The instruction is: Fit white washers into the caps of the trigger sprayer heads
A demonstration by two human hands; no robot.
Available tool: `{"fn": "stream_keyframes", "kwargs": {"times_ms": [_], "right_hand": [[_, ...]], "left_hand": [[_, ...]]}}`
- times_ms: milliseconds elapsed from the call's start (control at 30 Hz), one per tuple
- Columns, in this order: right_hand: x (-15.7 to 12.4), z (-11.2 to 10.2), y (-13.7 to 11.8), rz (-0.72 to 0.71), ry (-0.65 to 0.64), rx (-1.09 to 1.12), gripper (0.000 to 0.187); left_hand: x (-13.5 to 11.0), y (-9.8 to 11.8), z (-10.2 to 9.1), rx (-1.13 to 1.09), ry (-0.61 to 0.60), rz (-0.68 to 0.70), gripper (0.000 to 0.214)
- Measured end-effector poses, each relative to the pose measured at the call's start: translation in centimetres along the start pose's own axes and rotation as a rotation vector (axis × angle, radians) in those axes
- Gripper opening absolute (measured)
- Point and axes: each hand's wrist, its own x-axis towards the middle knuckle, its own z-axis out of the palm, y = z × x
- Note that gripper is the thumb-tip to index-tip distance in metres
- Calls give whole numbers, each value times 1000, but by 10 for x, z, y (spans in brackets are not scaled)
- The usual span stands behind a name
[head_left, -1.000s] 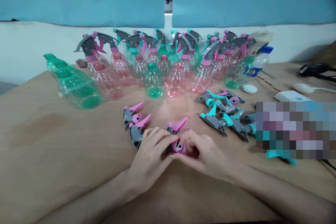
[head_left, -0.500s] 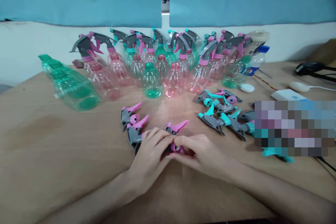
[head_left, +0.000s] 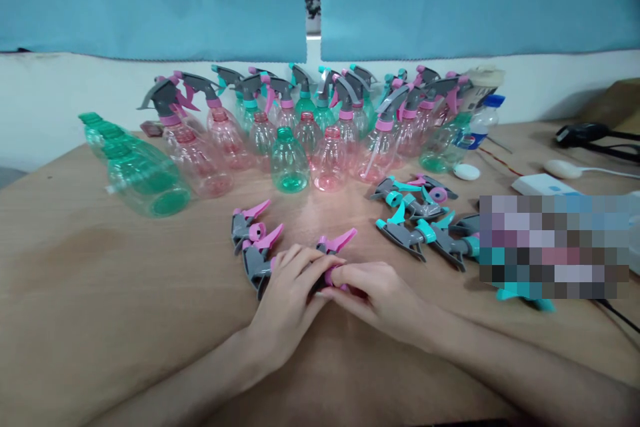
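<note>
Both hands meet low in the middle of the wooden table [head_left: 100, 293] around one grey spray head with a pink trigger [head_left: 336, 245]. My left hand [head_left: 287, 303] wraps its fingers over the grey body. My right hand [head_left: 373, 293] pinches the pink collar at its base, which is mostly hidden by the fingers. Two more pink-and-grey spray heads [head_left: 253, 240] lie just left of my left hand.
Several teal-and-grey spray heads [head_left: 417, 217] lie to the right. Behind stand many pink and green bottles [head_left: 290, 163], some capped with sprayers. Stacked green bottles [head_left: 135, 167] lie at the left. A water bottle [head_left: 480, 123], white devices and cables sit far right.
My right fingers have closed further over the pink collar, hiding it more. The hands and spray head stay in the same spot; the view shifted slightly.
</note>
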Motion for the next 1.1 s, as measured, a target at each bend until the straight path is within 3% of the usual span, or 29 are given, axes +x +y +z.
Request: {"fn": "stream_keyframes", "kwargs": {"times_ms": [200,333,567,867,1000,1100], "right_hand": [[3,-3,5,-73,142,-113,29],[2,-4,8,-59,121,-40,34],[2,-13,-3,108,86,7,32],[4,-23,-10,267,305,-5,19],[3,-21,-4,426,295,216,18],[3,-16,2,453,353,408,21]], "left_hand": [[0,1,-1,26,47,25,34],[-1,2,-2,46,73,40,30],[-2,3,-4,49,51,19,23],[0,2,-6,43,95,-8,22],[-1,3,-8,52,96,0,24],[-1,3,-8,55,98,0,25]]}}
